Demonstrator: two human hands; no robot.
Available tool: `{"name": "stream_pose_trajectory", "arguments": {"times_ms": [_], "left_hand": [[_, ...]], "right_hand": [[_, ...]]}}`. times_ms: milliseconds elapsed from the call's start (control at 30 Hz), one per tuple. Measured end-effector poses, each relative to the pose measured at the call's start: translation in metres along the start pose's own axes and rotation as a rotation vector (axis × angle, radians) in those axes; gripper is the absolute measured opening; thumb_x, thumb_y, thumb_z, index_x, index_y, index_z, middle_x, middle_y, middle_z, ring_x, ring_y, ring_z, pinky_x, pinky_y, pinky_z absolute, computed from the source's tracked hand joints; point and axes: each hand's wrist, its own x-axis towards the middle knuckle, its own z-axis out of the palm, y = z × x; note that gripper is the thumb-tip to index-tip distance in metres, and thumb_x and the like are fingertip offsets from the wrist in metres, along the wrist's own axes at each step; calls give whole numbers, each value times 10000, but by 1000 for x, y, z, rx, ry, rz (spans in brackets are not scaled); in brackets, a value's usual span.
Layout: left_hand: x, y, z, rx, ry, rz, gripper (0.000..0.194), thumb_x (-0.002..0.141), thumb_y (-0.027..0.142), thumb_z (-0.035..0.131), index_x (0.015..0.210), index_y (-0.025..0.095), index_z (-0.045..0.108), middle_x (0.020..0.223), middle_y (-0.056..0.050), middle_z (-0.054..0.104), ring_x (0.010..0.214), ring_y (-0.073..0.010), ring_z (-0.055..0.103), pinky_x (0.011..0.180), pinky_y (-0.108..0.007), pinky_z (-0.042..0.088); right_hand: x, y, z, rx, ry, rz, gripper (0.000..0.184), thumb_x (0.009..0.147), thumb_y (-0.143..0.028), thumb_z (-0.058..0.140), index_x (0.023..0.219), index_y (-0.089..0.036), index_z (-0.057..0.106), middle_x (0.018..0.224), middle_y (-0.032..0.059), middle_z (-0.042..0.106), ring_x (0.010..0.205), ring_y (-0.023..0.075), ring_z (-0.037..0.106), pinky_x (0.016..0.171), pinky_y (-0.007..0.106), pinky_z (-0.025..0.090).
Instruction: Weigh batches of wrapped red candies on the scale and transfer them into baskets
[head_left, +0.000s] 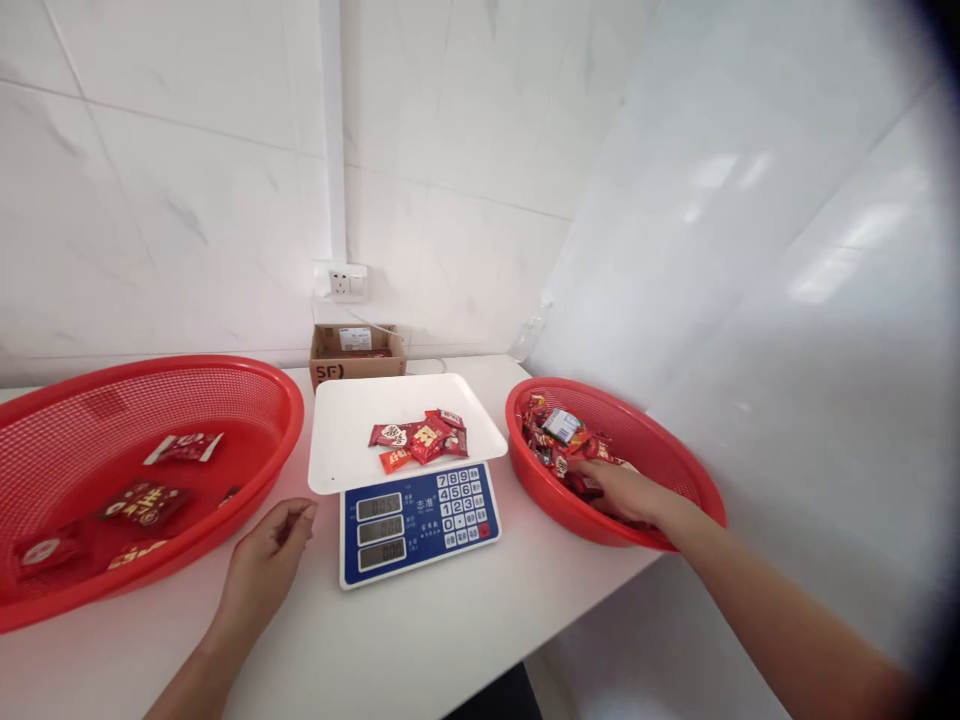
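My right hand (pixel 619 488) reaches into the right red basket (pixel 686 500), its fingers bent round a small red snack packet (pixel 587 484) among many others; the fingertips are partly hidden. My left hand (pixel 270 550) hovers by the left side of the digital scale (pixel 420 525), fingers curled and nothing visible in them. On the scale's white tray (pixel 341 440) lies a small heap of red snack packets (pixel 427 438). The upper display seems to read 0.055. A packet with a pale label (pixel 561 425) rests on top of the pile in the right basket.
At the left stands a larger red basket (pixel 289 400) with several packets (pixel 146 502) spread over its bottom. Behind the scale, a cardboard box (pixel 326 368) sits against the tiled wall below a socket (pixel 347 283). The white table (pixel 360 650) ends at the lower right.
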Motion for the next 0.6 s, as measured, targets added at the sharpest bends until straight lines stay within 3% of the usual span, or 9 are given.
{"name": "stream_pose_trajectory", "arguments": {"times_ms": [100,200,300,433,600], "left_hand": [[-1,-3,1,-20,-3,11,349,702,541,485,804,215,556,652,17,553,613,-144,536,573,-234,436],[-1,-3,1,-49,-13,17,331,721,526,479,801,213,551,654,22,538,604,-134,515,566,-229,423],[-3,-2,1,-81,-28,14,317,733,516,478,795,213,549,652,27,529,590,-126,498,552,-223,411],[-3,-2,2,-89,-40,7,311,734,510,484,798,214,552,657,26,530,600,-129,496,560,-226,409],[-2,-5,1,-79,-39,-16,304,744,505,472,821,221,548,681,28,531,643,-133,507,588,-228,412]], "right_hand": [[-2,0,5,-20,-85,-5,105,694,-280,583,744,-273,675,713,37,684,648,223,626,612,306,438],[3,-3,-8,-70,-150,18,186,720,-271,543,858,-270,667,860,57,693,778,263,638,664,330,451],[6,-19,-27,-76,-42,59,279,796,-274,425,1004,-260,610,1014,73,664,905,276,617,716,349,455],[9,-62,-36,174,55,-2,262,827,-329,411,1048,-268,539,995,40,667,898,231,622,709,304,468],[31,-135,-18,283,58,-283,222,826,-332,464,1018,-250,541,968,23,667,874,190,611,722,282,445]]}}
